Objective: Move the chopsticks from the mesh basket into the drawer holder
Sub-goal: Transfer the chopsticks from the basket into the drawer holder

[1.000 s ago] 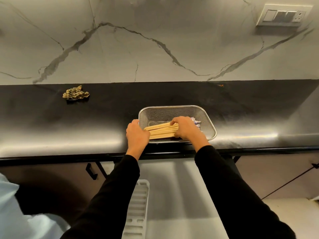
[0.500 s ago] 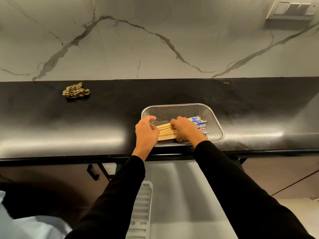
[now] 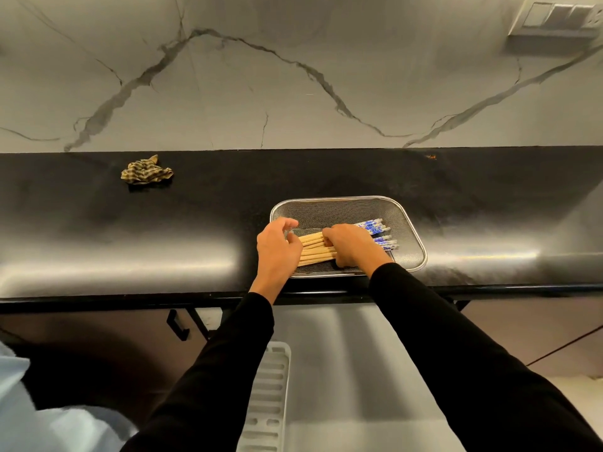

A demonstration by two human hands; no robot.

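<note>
A silver mesh basket (image 3: 409, 223) sits on the black counter near its front edge. In it lie several wooden chopsticks (image 3: 315, 249) with blue-and-white patterned ends pointing right. My right hand (image 3: 354, 244) is curled over the middle of the bundle and grips it. At the basket's left end my left hand (image 3: 277, 247) has its fingers apart, against the plain tips of the chopsticks. Below the counter an open drawer shows a white slotted holder (image 3: 269, 399), partly hidden by my left sleeve.
A crumpled checked cloth (image 3: 146, 172) lies on the counter at the back left. A marble wall rises behind, with a switch plate (image 3: 554, 16) at the top right. Black cabinet handles (image 3: 177, 324) hang under the counter edge. Light blue fabric (image 3: 39, 419) fills the bottom left.
My left hand moved from the basket's outer left rim in against the chopstick tips. The right hand slid left along the bundle, uncovering the blue patterned ends.
</note>
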